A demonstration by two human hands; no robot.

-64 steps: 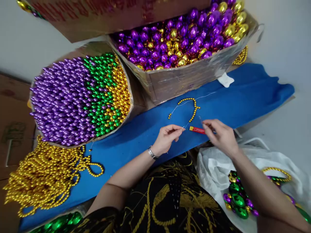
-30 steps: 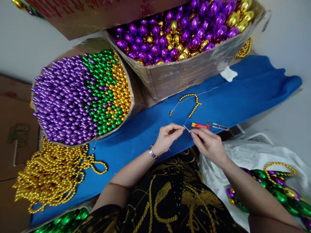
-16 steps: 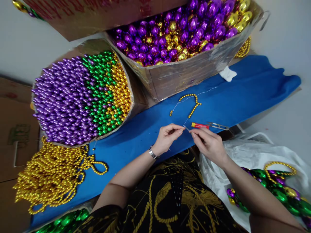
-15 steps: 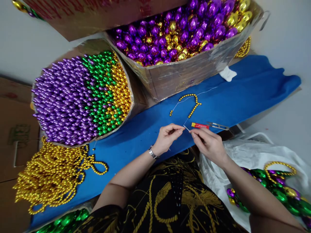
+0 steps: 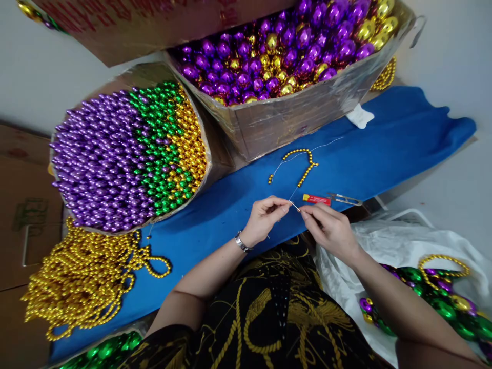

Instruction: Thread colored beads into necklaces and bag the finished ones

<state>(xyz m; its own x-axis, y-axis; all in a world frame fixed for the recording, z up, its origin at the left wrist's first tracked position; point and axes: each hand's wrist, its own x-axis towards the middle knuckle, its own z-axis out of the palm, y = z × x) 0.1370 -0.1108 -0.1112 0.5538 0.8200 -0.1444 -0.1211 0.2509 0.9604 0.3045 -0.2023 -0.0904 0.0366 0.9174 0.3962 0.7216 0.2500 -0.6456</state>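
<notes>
My left hand [image 5: 265,218] and my right hand [image 5: 328,229] meet over the near edge of the blue cloth [image 5: 384,154]. Both pinch a thin white thread [image 5: 295,206] between thumb and forefinger, fingertips nearly touching. The thread runs away from me to a short curved strand of small gold beads [image 5: 303,161] lying on the cloth. A red-handled thread snipper [image 5: 330,199] lies on the cloth just beyond my right hand. I wear a metal watch on the left wrist.
A round container [image 5: 126,154] holds purple, green and gold bead strands on end. A foil-lined box [image 5: 292,118] of large purple and gold balls stands behind. Loose gold bead strands [image 5: 84,277] lie at the left. A white bag [image 5: 384,261] with mixed beads sits at my right.
My right hand let go of the red-handled snipper, which now lies on the cloth, and came left to pinch the thread beside my left hand. Since then both hands have barely moved.
</notes>
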